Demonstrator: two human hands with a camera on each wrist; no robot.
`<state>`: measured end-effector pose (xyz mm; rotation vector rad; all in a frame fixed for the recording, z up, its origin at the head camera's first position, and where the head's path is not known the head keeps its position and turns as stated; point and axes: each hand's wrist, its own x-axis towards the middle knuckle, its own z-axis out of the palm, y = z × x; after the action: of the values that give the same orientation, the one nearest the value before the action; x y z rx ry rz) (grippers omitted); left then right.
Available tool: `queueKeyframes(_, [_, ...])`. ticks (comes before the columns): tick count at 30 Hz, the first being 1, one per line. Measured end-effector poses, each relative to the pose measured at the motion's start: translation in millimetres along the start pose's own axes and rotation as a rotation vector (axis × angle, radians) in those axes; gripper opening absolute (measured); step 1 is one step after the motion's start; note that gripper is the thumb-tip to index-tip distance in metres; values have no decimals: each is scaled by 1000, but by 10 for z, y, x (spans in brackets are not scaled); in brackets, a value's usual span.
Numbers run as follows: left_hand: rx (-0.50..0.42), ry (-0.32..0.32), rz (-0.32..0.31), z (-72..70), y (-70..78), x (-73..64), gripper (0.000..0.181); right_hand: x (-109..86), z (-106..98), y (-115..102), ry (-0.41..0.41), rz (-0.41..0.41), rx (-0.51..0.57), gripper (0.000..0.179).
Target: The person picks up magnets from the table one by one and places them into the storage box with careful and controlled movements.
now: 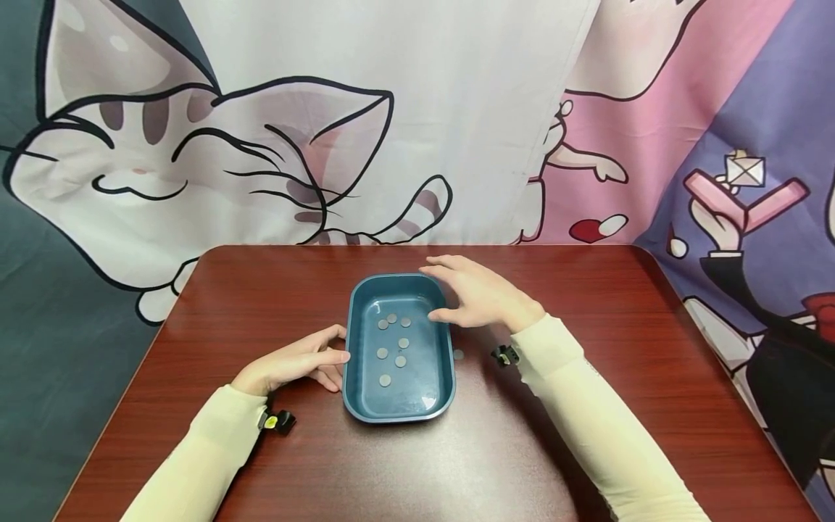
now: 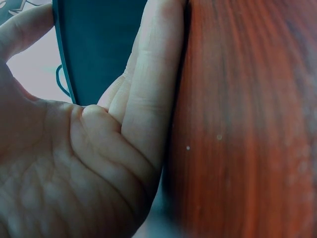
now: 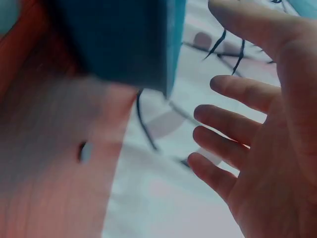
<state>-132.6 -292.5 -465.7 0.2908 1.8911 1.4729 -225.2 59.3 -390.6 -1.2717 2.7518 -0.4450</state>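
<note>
A blue rectangular tray [image 1: 399, 409] lies on the table, with several small silver coins [image 1: 401, 361] scattered over its bottom. My left hand [image 1: 303, 362] rests against the tray's left side, its thumb tip at the rim. In the left wrist view, the fingers [image 2: 153, 84] extend fairly straight along the tray's wall, close to the tabletop. Over by the far right corner, my right hand [image 1: 479, 293] hovers with spread fingers and holds nothing. One loose coin [image 1: 459, 354] lies on the table just right of the tray; the right wrist view shows that coin [image 3: 85, 152] too.
The reddish-brown wooden table [image 1: 274, 464] extends around the tray on all sides. Behind its far edge hangs a cloth [image 1: 470, 145] printed with cartoon figures. A small black camera [image 1: 277, 422] sits at the left wrist and a similar camera [image 1: 505, 355] at the right.
</note>
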Motion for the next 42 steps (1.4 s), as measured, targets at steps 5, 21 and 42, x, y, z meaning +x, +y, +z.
queueKeyframes(5, [-1,4,-7,-12,4,2,54,-76,41,237,9,36,9,70])
queueKeyframes(21, [-2,15,-26,-3,-4,3,53,30,447,598,35,45,-124,32])
queueKeyframes(42, [13,13,-6,11,10,8,53,-85,478,577,-4,136,-149,12])
